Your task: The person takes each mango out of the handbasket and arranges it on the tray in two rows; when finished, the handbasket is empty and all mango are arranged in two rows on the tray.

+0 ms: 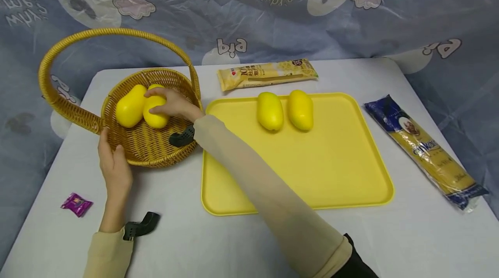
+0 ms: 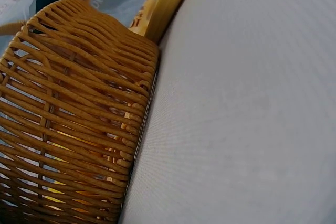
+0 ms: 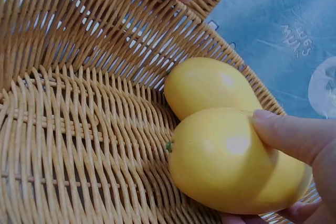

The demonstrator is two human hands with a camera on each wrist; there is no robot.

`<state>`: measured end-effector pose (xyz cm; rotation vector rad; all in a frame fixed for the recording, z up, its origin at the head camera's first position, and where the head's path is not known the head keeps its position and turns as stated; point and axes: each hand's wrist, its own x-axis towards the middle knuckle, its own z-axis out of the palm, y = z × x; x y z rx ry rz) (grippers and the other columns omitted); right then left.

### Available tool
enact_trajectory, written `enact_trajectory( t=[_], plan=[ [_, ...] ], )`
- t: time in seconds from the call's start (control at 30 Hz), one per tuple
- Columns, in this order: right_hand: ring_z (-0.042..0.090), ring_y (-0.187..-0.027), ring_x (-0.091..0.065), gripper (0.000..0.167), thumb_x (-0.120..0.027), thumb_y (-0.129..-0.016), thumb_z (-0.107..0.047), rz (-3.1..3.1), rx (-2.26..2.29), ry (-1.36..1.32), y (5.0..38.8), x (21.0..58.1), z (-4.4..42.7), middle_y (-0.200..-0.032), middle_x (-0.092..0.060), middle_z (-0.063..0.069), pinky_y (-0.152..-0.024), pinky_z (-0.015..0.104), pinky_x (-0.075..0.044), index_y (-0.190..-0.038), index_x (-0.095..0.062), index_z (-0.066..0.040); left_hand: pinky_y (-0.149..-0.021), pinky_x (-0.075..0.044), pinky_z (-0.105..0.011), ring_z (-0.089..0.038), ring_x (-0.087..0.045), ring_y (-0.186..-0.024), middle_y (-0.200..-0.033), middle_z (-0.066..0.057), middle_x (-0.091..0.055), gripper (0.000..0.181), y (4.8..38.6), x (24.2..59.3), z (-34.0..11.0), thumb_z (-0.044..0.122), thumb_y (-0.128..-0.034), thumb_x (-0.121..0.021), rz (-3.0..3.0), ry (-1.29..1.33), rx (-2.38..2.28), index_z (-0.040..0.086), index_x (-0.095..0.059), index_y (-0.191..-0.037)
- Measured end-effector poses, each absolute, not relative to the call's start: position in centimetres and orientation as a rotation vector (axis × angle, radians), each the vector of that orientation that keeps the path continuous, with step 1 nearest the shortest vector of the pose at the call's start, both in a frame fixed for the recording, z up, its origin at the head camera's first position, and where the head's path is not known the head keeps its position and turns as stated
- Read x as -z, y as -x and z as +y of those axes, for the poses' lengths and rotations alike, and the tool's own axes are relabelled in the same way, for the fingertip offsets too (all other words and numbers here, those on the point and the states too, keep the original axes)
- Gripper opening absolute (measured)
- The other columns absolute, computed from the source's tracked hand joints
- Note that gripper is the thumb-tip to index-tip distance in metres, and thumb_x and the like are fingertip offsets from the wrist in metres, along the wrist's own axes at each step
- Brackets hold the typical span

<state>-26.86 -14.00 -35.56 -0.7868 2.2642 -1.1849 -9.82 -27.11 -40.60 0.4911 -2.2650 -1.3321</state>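
A wicker basket (image 1: 156, 152) with a tall handle stands at the left, holding two yellow mangoes. My right hand (image 1: 171, 102) grips the nearer mango (image 3: 236, 161) inside it, thumb on its upper side; the fingers beneath are mostly hidden. Against that fruit lies the other mango (image 1: 130, 107), close to the basket wall. My left hand (image 1: 115, 167) rests on the basket's near left side by the handle base, its visible finger and thumb straight. On the yellow tray (image 1: 312, 174), two more mangoes, a greenish-yellow one (image 1: 270, 111) and a yellow one (image 1: 300, 110), lie side by side.
Behind the tray lies a yellow noodle packet (image 1: 269, 74). A blue and yellow pasta bag (image 1: 426, 150) lies slantwise along the right side. Near my left forearm is a small purple wrapped candy (image 1: 76, 204). A printed grey-blue cloth (image 1: 249, 9) hangs behind the white table.
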Motion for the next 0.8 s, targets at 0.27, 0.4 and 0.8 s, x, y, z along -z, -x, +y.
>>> enact_trajectory(
  t=[0.27, 0.4, 0.8],
  plan=[
    [0.008, -0.134, -0.039, 0.047, -0.063, -0.088, -0.022, 2.274, 1.176, 1.036, 26.0, 33.5, -13.2, -0.144, -0.046, -0.004, -0.099, 0.009, -0.032, -0.134, -0.051, -0.019, -0.12, -0.008, -0.026, -0.012, -0.014, -0.146, -0.157, -0.002, -0.022, 0.054, 9.9, 40.5, -27.3, 0.017, -0.0955, -0.027, -2.272, -0.55, 1.353, 0.017, -0.023, -0.149],
    [0.007, -0.133, -0.039, 0.048, -0.064, -0.088, -0.022, 2.269, 1.178, 1.102, 25.2, 32.7, -12.5, -0.143, -0.048, -0.005, -0.099, 0.007, -0.031, -0.134, -0.051, -0.019, -0.12, -0.007, -0.025, -0.011, -0.014, -0.146, -0.157, -0.002, -0.022, 0.054, 9.9, 40.5, -27.4, 0.017, -0.0951, -0.027, -2.264, -0.556, 1.36, 0.018, -0.022, -0.149],
    [0.006, -0.128, -0.039, 0.05, -0.067, -0.085, -0.022, 2.24, 1.45, 1.183, 21.7, 32.2, -8.3, -0.139, -0.051, -0.002, -0.099, 0.012, -0.036, -0.133, -0.053, -0.015, -0.12, -0.007, -0.023, -0.012, -0.014, -0.146, -0.157, -0.004, -0.022, 0.054, 9.8, 40.6, -27.1, 0.016, -0.0956, -0.027, -2.257, -0.527, 1.368, 0.015, -0.023, -0.149]
  ],
)
